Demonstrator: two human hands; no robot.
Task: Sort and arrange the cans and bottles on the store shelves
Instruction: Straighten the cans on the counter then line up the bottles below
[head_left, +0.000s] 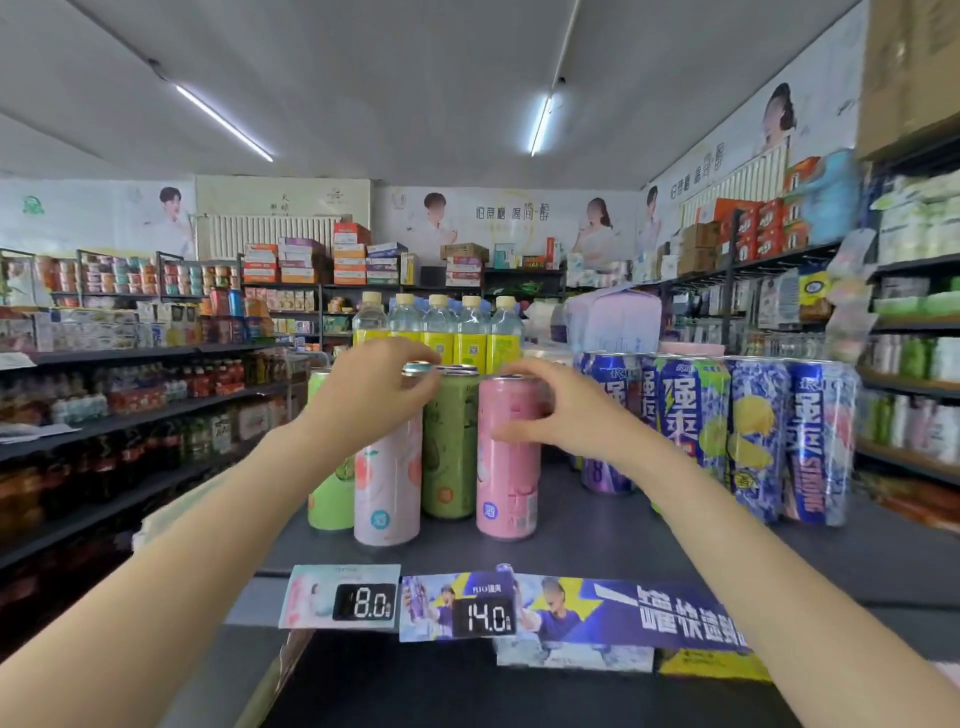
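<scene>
On the far left, long wall shelves carry rows of dark and red bottled drinks, blurred at the edges. In the middle, a dark grey shelf top holds a small cluster of slim cans. Leftmost stands a light green can, partly hidden behind the left forearm. Just beside it is a pale pink peach can, upright, with the left hand wrapped over its upper part; the grip is curled around the can's top, thumb and fingers closed on it. Behind and to the right stands an olive green can, touching its neighbours, and another can top shows just behind it. Next comes a pink can, upright near the shelf front. The right hand has its grip on this can's upper part, thumb across the front and fingers bent over the rim.

Behind the cluster stands a row of clear bottles with yellow labels and cream caps. On the shelf's front edge sit two price tags, one reading 8.0 and one reading 14.0, beside a blue promotional strip. To the right, well apart from the slim cans, stands a tight row of tall blue cans with lemon pictures.
</scene>
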